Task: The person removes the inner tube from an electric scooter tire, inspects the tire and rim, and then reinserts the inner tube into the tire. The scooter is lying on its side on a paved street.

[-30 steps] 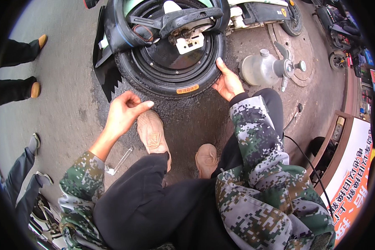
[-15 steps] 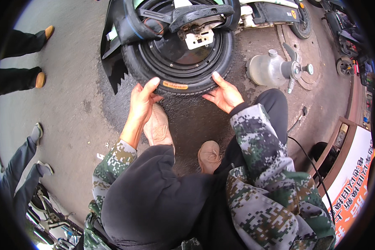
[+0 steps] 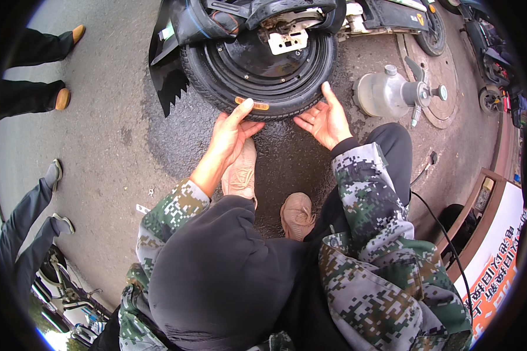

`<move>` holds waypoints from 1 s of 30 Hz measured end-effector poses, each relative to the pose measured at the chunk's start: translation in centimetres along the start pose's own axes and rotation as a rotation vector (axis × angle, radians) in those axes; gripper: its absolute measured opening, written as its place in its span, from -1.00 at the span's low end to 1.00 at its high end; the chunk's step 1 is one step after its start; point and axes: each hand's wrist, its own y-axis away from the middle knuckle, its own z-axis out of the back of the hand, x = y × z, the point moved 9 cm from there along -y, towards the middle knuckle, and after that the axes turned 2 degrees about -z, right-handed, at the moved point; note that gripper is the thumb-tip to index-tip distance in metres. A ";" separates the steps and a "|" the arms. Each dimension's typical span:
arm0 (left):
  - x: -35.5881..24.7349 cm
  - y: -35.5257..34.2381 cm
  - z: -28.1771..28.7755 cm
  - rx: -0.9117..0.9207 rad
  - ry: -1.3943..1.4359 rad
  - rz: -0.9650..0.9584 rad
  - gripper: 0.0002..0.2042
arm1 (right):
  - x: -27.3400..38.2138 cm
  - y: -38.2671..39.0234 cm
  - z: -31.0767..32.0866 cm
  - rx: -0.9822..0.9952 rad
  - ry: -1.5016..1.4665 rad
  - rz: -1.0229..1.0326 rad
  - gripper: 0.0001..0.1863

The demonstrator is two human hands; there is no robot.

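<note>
1. My left hand (image 3: 231, 133) has its fingers laid together and stretched flat, the tips pressed on the lower tread of the scooter tyre (image 3: 257, 105); the thumb stands off to one side.
2. My right hand (image 3: 324, 120) is palm-up with fingers spread, the forefinger reaching up along the tyre's lower right edge and touching the rubber.
3. The tyre stands upright on wet dark asphalt (image 3: 287, 164), ringed around a black hub motor (image 3: 263, 58), with the scooter's swing arm crossing above it.
4. Below the tyre sit my two tan shoes (image 3: 240, 172), the left one just under my left hand.
5. Right of the tyre stands a grey hydrant fitting (image 3: 392, 93).
6. Left of the tyre, well apart, are the legs and shoes (image 3: 61, 98) of bystanders.
</note>
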 end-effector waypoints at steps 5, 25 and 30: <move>-0.7 1.6 -1.7 0.031 0.008 -0.030 -0.49 | 3.5 1.0 -3.4 0.223 -0.253 0.191 0.19; -2.1 3.3 -2.2 -0.007 0.035 0.018 -0.39 | 7.6 1.3 -2.3 0.074 0.013 0.250 -0.47; -1.6 2.9 -1.9 -0.029 0.029 0.014 -0.39 | 13.0 -1.5 -3.1 0.057 0.072 0.362 -0.50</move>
